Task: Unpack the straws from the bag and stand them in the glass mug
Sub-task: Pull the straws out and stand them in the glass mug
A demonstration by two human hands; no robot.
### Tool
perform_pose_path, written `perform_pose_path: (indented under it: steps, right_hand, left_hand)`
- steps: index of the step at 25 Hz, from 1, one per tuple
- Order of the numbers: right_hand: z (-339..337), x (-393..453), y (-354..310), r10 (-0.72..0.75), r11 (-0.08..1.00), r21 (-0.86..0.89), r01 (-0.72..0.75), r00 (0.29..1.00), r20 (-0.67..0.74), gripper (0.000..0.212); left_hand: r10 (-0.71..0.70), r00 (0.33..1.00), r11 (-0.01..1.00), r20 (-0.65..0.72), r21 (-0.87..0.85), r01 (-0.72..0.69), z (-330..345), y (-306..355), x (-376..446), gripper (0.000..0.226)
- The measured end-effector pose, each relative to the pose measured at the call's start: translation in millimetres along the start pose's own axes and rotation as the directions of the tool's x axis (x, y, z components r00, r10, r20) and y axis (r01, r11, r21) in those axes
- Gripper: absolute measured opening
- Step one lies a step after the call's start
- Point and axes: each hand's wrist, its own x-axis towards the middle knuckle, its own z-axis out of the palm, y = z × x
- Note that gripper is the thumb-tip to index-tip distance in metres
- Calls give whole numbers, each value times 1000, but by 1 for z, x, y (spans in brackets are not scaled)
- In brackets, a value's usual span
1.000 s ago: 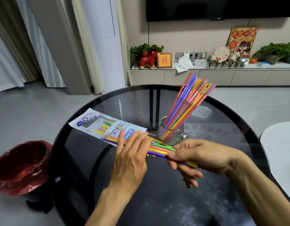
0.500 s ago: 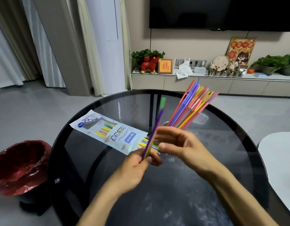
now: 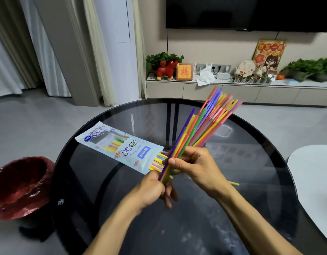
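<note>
A bundle of straws point(image 3: 183, 136), purple, yellow, orange and green, slants up to the right above the table. My left hand point(image 3: 152, 188) grips its lower end and my right hand point(image 3: 194, 166) pinches it a little higher. Behind it, several coloured straws point(image 3: 220, 111) fan out from the glass mug, which my right hand hides. The straw bag point(image 3: 118, 146) lies flat on the table to the left, with more straws point(image 3: 157, 161) poking from its open end. One yellow-green straw point(image 3: 234, 183) lies on the table behind my right wrist.
The round black glass table point(image 3: 89, 129) fills the middle of the view. A bin with a red liner point(image 3: 17, 186) stands on the floor at the left. A white tabletop point(image 3: 313, 172) sits at the right edge. A low TV cabinet runs along the far wall.
My right hand has let go of the straws lying at the bag's mouth. Both hands now hold a raised, thicker bundle that leans right, close to the straws in the mug.
</note>
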Motion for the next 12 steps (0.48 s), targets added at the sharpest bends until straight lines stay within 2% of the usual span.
perform_pose_path:
  steps: [2,3,5,6,7,8,9,10,11,12]
  right_hand:
    - [1,0,2,22,1000,4,-22,1000,-23,16]
    - [0,1,1,19,1000,9,-19,997,-70,12]
    - [-13,5,-9,5,999,45,8,961,-275,6]
    - [-27,7,-15,-3,996,85,41,914,-405,7]
    - [-46,9,-22,-4,986,140,92,848,-530,9]
    - [-64,13,-30,6,970,192,149,777,-629,11]
    - [-79,20,-36,15,960,211,183,720,-694,13]
    - [-87,28,-39,5,965,183,187,684,-729,14]
    - [-91,36,-38,-17,983,110,150,663,-748,15]
    - [-89,44,-34,-34,995,34,89,663,-748,15]
  left_hand:
    - [-25,1000,999,17,33,25,2,1,-2,30]
    - [-10,1000,999,-18,34,11,2,3,-2,31]
    - [72,980,997,-184,40,-65,0,7,-2,37]
    - [134,951,990,-279,87,-114,-3,9,-2,35]
    - [208,909,966,-360,222,-133,-7,8,-2,30]
    - [291,873,887,-392,452,-93,-12,4,0,28]
    - [303,886,748,-352,663,7,-15,-3,0,35]
    - [224,925,612,-306,783,111,-15,-12,2,48]
    - [107,955,522,-276,833,182,-15,-19,4,57]
    - [29,966,478,-256,853,211,-15,-24,5,61]
